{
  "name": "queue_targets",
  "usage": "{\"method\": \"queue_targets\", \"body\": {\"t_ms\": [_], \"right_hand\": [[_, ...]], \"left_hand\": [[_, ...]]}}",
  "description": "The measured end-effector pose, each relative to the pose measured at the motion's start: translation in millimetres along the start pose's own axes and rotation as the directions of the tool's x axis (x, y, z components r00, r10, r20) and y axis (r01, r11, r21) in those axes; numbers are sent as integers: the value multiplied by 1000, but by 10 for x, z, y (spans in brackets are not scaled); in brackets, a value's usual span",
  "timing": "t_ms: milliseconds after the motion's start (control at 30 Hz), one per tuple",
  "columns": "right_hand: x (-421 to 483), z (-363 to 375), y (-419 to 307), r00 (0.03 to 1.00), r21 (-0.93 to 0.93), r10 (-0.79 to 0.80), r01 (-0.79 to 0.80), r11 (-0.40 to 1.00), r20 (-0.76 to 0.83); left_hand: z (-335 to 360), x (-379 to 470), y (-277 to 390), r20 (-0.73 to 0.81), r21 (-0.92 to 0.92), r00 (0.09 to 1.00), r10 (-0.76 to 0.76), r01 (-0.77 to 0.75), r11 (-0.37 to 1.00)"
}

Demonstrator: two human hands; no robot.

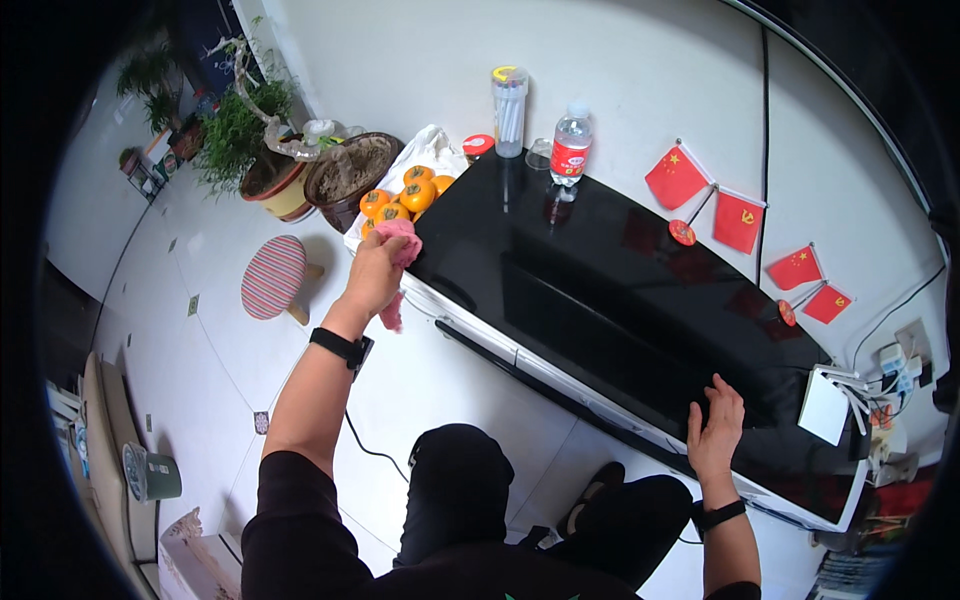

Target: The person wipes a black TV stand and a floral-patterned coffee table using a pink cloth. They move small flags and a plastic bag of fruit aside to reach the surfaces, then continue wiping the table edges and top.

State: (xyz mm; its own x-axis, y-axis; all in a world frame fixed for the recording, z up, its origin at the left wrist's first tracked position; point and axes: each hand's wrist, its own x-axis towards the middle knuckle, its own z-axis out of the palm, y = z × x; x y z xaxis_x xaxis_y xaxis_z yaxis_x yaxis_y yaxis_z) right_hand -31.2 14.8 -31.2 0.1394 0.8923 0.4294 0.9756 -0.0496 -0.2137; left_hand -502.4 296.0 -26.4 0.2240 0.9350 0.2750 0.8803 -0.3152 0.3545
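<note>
A pink cloth point(403, 241) is gripped in my left hand point(375, 271), at the left end of a low cabinet with a glossy black top point(480, 255). Part of the cloth hangs below the hand, over the cabinet's front edge. Just beyond it lie several orange persimmons point(417, 195) on a white plastic bag point(431, 154). My right hand point(716, 427) is over the front part of the black top towards the right, fingers apart and holding nothing. Whether its fingertips touch the surface I cannot tell.
Along the cabinet's back stand a marker container point(510, 112), a small clear cup point(538, 154), a water bottle point(571, 146) and small red flags point(677, 176). A white router point(823, 405) with cables sits at the right end. A striped stool point(274, 277) and potted plants point(279, 184) are on the left.
</note>
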Motion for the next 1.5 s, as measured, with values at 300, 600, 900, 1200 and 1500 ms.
{"method": "queue_targets", "body": {"t_ms": [300, 600, 900, 1200, 1500], "right_hand": [[-5, 15, -17, 1000, -7, 18, -18, 1000, -2], [-16, 52, -22, 999, -4, 34, -34, 999, -10], [-29, 55, 18, 999, -59, -34, 32, 998, -42], [-34, 48, 28, 999, -8, -11, 11, 1000, -47], [-29, 38, 46, 999, -12, -21, 20, 1000, -41]], "left_hand": [[249, -110, 842, -260, -67, 918, 300, -327, 943], [592, -470, 1407, 46, -72, 816, 576, -572, 817], [322, 60, 240, -191, -114, 979, -66, 45, 993], [832, -188, 2047, 67, -80, 804, 592, -587, 806], [144, 226, 145, -74, 173, 996, -44, 56, 983]]}}
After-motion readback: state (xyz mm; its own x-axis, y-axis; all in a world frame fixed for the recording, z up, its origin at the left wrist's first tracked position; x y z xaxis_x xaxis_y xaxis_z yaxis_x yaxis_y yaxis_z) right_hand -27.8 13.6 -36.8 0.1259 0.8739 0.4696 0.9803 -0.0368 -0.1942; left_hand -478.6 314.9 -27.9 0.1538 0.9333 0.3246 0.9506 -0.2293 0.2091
